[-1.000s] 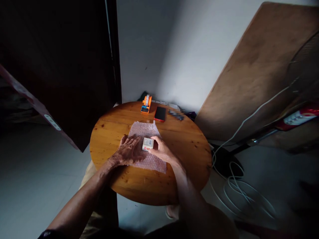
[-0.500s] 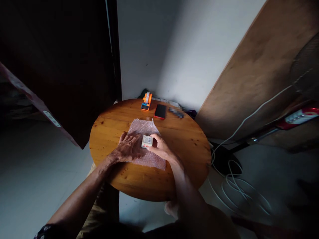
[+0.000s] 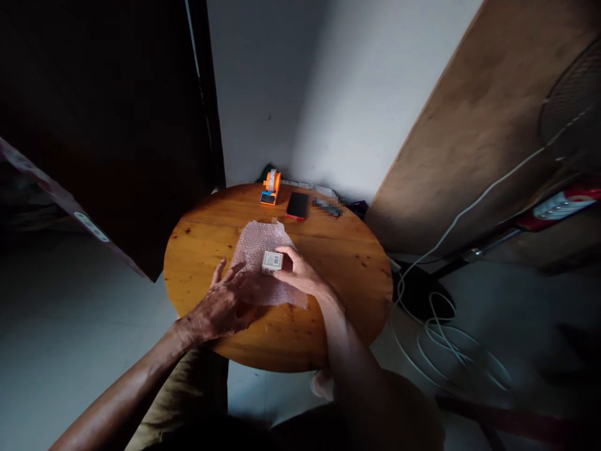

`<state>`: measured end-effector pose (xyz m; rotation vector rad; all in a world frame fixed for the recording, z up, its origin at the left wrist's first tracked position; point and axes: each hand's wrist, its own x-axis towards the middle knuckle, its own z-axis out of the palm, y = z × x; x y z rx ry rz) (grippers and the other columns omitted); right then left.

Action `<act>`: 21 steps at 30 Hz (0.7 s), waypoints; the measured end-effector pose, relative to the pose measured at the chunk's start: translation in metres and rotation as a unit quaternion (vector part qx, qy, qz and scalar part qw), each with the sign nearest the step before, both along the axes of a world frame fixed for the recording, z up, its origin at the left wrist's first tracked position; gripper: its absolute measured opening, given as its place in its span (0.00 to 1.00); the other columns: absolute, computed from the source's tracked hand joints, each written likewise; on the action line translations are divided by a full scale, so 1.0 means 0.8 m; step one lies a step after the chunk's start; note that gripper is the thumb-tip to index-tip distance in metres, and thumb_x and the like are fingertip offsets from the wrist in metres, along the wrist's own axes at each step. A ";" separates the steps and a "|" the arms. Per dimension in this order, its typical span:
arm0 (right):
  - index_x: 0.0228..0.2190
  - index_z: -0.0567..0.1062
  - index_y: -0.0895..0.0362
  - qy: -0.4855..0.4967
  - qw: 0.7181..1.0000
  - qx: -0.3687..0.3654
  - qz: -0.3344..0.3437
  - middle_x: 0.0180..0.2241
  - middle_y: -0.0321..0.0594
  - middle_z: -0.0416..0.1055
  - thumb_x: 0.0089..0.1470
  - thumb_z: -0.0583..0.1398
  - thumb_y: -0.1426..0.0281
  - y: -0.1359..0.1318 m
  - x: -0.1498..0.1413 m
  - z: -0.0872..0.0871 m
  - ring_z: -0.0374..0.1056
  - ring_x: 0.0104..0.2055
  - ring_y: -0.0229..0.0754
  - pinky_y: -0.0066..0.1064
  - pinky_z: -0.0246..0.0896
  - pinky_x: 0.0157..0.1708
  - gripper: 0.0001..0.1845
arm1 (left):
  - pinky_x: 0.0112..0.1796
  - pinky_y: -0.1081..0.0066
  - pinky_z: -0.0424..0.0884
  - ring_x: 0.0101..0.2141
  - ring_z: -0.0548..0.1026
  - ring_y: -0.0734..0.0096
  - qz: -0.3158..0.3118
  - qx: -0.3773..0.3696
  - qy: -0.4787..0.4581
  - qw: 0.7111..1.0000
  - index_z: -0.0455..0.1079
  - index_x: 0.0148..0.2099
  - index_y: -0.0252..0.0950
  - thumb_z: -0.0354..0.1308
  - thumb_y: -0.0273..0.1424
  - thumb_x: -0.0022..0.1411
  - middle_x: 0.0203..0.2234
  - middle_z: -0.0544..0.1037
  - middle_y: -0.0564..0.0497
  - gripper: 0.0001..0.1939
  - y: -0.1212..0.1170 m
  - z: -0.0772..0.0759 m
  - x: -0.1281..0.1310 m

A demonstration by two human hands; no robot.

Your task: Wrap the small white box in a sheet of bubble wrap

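Observation:
A small white box (image 3: pixel 272 262) with a barcode on top and red print on its front side lies on a sheet of bubble wrap (image 3: pixel 253 239). My right hand (image 3: pixel 303 275) grips the box from the right, thumb at the near edge and fingers at the far one. To the left, my left hand (image 3: pixel 220 307) is open, its fingers spread over the wrap's lower left edge. Whether those fingertips touch the wrap, I cannot tell.
The round wooden table (image 3: pixel 354 269) carries an orange tape dispenser (image 3: pixel 271 188), a red-edged phone (image 3: pixel 297 205) and a blurred dark object (image 3: pixel 328 207) at the back. A white cable (image 3: pixel 439 250) coils on the floor to the right, beside a stand fan.
My left hand has drawn back toward me and left, off the middle of the bubble wrap. My right hand stays at the box. The view has shifted slightly.

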<state>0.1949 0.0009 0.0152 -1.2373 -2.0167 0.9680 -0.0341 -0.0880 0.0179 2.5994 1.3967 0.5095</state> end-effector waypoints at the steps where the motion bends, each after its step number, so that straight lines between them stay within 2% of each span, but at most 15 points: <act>1: 0.50 0.69 0.53 0.006 1.000 0.008 -0.001 0.46 0.40 0.73 0.46 0.63 0.75 0.001 -0.002 -0.002 0.69 0.48 0.46 0.41 0.61 0.52 0.27 | 0.65 0.39 0.36 0.65 0.57 0.45 0.003 0.002 0.005 1.000 0.74 0.53 0.44 0.63 0.37 0.58 0.60 0.70 0.47 0.20 -0.002 -0.002 0.003; 6: 0.44 0.71 0.54 0.001 1.000 0.022 -0.004 0.43 0.39 0.73 0.47 0.63 0.76 0.002 -0.007 -0.006 0.69 0.47 0.45 0.39 0.62 0.50 0.20 | 0.66 0.43 0.39 0.62 0.63 0.51 0.000 0.023 0.026 0.999 0.76 0.44 0.42 0.58 0.28 0.59 0.52 0.76 0.49 0.11 0.003 -0.013 0.013; 8: 0.44 0.71 0.55 -0.005 1.000 0.026 -0.004 0.43 0.39 0.73 0.47 0.63 0.76 0.002 -0.006 -0.005 0.69 0.47 0.45 0.39 0.62 0.50 0.19 | 0.67 0.46 0.41 0.60 0.66 0.54 -0.002 0.039 0.022 0.999 0.77 0.42 0.42 0.56 0.27 0.61 0.51 0.78 0.50 0.10 0.004 -0.016 0.016; 10: 0.43 0.72 0.56 -0.006 0.999 0.032 -0.002 0.42 0.40 0.73 0.48 0.63 0.75 0.001 -0.006 -0.005 0.69 0.46 0.45 0.39 0.61 0.50 0.18 | 0.66 0.48 0.44 0.58 0.68 0.56 -0.006 0.048 0.010 0.999 0.76 0.45 0.42 0.54 0.27 0.62 0.50 0.78 0.50 0.13 0.004 -0.015 0.019; 13: 0.46 0.72 0.55 -0.004 1.000 0.025 0.002 0.44 0.41 0.73 0.48 0.66 0.72 0.001 -0.004 -0.005 0.68 0.47 0.46 0.40 0.61 0.50 0.22 | 0.65 0.51 0.50 0.54 0.72 0.60 -0.007 0.064 -0.027 0.998 0.75 0.48 0.42 0.53 0.26 0.61 0.48 0.80 0.51 0.15 0.007 -0.005 0.024; 15: 0.50 0.71 0.52 0.009 1.000 -0.002 0.001 0.47 0.41 0.73 0.50 0.66 0.67 0.003 0.000 -0.004 0.68 0.49 0.47 0.40 0.61 0.52 0.24 | 0.63 0.53 0.54 0.48 0.76 0.61 0.015 0.082 -0.060 0.995 0.75 0.43 0.41 0.53 0.25 0.60 0.43 0.81 0.50 0.12 0.015 0.006 0.029; 17: 0.52 0.71 0.50 0.043 0.998 -0.033 0.000 0.49 0.40 0.73 0.57 0.61 0.59 0.005 0.006 -0.003 0.68 0.52 0.47 0.42 0.61 0.54 0.21 | 0.61 0.56 0.59 0.41 0.78 0.63 0.048 0.091 -0.088 0.991 0.75 0.36 0.39 0.54 0.25 0.59 0.39 0.82 0.49 0.08 0.029 0.018 0.035; 19: 0.51 0.71 0.49 0.091 0.995 -0.050 -0.006 0.51 0.39 0.72 0.62 0.54 0.54 0.008 0.015 -0.001 0.67 0.55 0.47 0.43 0.59 0.56 0.21 | 0.55 0.58 0.65 0.37 0.78 0.63 0.084 0.073 -0.107 0.988 0.74 0.33 0.38 0.55 0.25 0.57 0.35 0.82 0.48 0.07 0.047 0.027 0.041; 21: 0.51 0.72 0.50 0.142 0.988 -0.064 -0.010 0.53 0.41 0.71 0.61 0.53 0.50 0.011 0.024 0.003 0.65 0.59 0.48 0.44 0.58 0.58 0.24 | 0.45 0.63 0.70 0.35 0.78 0.61 0.130 0.037 -0.115 0.984 0.74 0.33 0.38 0.57 0.27 0.56 0.32 0.82 0.47 0.05 0.064 0.035 0.046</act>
